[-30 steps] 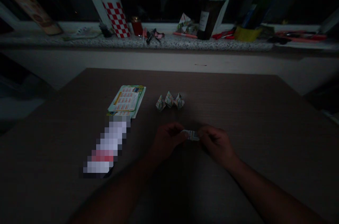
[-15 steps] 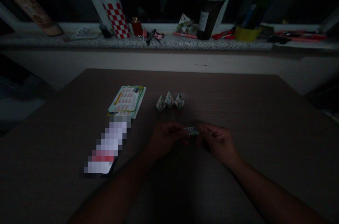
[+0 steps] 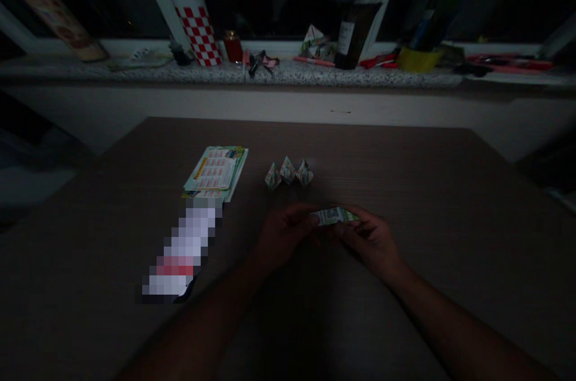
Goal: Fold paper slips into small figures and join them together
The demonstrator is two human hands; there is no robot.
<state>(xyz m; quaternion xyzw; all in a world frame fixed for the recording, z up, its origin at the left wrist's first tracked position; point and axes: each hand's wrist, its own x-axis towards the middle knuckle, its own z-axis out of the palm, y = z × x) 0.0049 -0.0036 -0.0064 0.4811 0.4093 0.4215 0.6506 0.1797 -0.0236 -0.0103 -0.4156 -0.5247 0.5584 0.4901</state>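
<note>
A small folded piece of printed paper, green and white with a dark square pattern, is held between my two hands over the table. My left hand pinches its left end between thumb and fingers. At the right end, my right hand grips it with the thumb in front and the fingers behind. Just beyond my hands, three pointed folded paper pieces stand in a row. The light is dim, so the paper's creases are hard to make out.
Left of the folded pieces lies a stack of printed calendar sheets. A phone with a blurred screen lies nearer me. Behind the wooden table, a stone windowsill holds a red-checked bottle, a dark plastic cup and a green bottle.
More of the paper's printed face shows now, reaching further right. My right fingers have shifted from its near edge to around its right end. The left hand has barely moved.
</note>
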